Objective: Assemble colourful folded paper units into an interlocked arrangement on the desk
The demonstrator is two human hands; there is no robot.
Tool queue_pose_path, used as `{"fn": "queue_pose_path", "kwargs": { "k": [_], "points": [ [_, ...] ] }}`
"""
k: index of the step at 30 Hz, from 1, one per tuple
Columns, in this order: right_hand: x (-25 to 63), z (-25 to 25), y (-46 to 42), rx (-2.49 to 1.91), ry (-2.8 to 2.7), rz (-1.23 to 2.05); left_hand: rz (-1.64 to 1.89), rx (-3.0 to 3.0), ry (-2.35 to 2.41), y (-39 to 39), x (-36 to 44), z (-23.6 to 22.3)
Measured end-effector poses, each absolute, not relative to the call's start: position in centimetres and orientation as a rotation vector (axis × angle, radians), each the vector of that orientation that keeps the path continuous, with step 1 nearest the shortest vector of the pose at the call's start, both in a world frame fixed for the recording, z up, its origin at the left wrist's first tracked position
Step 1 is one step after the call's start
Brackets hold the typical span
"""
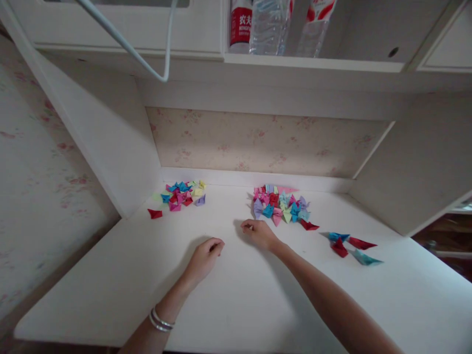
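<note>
My left hand [205,255] rests on the white desk [236,300] with its fingers curled in; a bracelet sits on that wrist. My right hand [258,232] lies a little farther back, fingers also curled, just in front of a pile of folded coloured paper pieces [280,205]. I cannot make out anything inside either hand. A second, smaller pile of folded paper pieces [183,194] lies at the back left, with one red piece [155,213] apart from it.
Several loose red and blue folded pieces [352,245] lie to the right. Side panels [106,132] wall in the desk on both sides, with a shelf above holding water bottles [271,24]. A white hanger [147,54] dangles at upper left.
</note>
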State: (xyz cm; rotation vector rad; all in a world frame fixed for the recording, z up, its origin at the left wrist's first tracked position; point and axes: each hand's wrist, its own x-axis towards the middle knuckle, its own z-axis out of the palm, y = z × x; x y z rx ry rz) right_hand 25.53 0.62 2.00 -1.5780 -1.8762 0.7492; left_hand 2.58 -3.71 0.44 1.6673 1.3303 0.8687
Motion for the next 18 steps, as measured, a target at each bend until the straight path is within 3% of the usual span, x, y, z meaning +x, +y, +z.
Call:
{"fn": "queue_pose_path", "kwargs": {
  "k": [7, 12, 18],
  "points": [
    [28.9, 1.1, -4.7, -1.949, -1.981, 0.181, 0.858, 2.132, 1.428, -2.2, 8.2, 0.9],
    [29.0, 0.7, -5.5, -1.944, -2.038, 0.191, 0.814, 2.498, 1.379, 0.8, 16.8, 3.7],
    [29.5, 0.5, -5.7, -1.698, -2.142, 0.148, 0.473, 2.603, 1.370, 6.1, 23.2, 4.5]
  ]
}}
